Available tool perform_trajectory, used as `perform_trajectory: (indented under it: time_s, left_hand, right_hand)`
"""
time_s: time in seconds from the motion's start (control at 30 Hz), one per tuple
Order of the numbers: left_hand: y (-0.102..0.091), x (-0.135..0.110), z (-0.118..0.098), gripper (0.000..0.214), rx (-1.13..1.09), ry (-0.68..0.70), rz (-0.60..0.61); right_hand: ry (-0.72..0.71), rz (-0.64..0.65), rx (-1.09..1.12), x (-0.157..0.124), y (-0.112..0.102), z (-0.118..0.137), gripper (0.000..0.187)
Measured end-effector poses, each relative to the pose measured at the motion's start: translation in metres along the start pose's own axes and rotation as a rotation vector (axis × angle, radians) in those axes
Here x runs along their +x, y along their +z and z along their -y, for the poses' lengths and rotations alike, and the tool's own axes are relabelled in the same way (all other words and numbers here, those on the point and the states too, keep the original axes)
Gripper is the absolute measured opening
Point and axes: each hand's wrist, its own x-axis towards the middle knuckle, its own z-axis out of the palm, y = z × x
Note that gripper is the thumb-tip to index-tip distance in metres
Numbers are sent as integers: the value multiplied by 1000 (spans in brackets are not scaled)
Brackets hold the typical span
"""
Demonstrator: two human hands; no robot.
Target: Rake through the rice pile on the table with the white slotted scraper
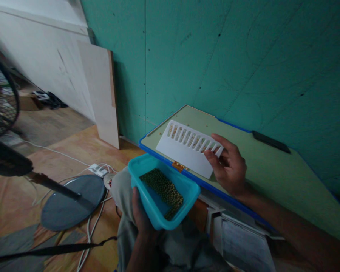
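Observation:
My left hand (141, 213) grips the near-left side of a turquoise plastic tub (191, 196), its fingers partly hidden under it. Inside the tub lie many small round beans or peas (161, 189), dark green with some paler ones. My right hand (229, 164) pinches the right end of a white slotted plate (184, 149) between thumb and fingers. Through the row of slots along its far side, small yellowish grains show. The plate is held over the near-left part of a pale green tabletop (260, 166), close to the tub; whether it touches the table I cannot tell.
A black phone-like slab (270, 141) lies at the table's back edge, with a few loose yellow grains (206, 125) further left. To the left stand a fan on a round base (73, 202), a power strip (98, 170) with white cables, and a leaning board (100, 94). A green wall (215, 56) rises behind.

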Motion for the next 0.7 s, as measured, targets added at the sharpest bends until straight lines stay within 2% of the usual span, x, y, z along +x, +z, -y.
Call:
perform_trajectory:
  time_s: [0.3, 0.47, 0.7]
  left_hand:
    - [-1, -1, -1, 41, -31, -64, 57]
    - [-1, -1, 0, 35, -12, -17, 38]
    - [-3, 3, -1, 45, 12, -63, 36]
  right_hand:
    - [5, 15, 17, 0, 1, -2, 52]
    - [-5, 12, 0, 0, 0, -1, 53]
    - [-4, 14, 5, 0, 0, 0, 52]
